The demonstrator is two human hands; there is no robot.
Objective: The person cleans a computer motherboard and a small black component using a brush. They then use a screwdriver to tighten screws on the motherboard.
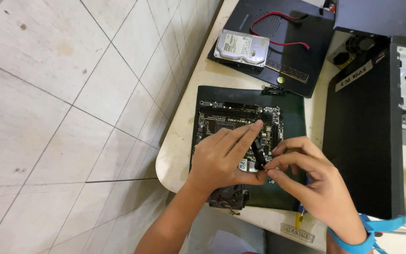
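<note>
Seen from the head camera, we look down on a motherboard (238,123) lying flat on a dark green mat (293,115) at the rounded corner of a pale table (179,141). Our left hand (222,157) rests over the board with the index finger stretched toward its upper middle, while the thumb meets the right hand (313,176) at a small black part (258,155), which both hands pinch narrowly between fingertips just above the board's centre; what the part is we cannot tell. A cooler fan (229,196) sits at the mat's near edge, partly under the left wrist. Farther off, a hard drive (240,47) and a red cable (278,30) lie on a black panel (301,56), and an open computer case (372,122) stands to the right. We judge the risks as follows: a fingertip grip this slight could let the part slip and drop onto the board; pressure from the left palm could flex the board or bend exposed components; and the fan, close to the table edge, could be nudged off by the forearm.
</note>
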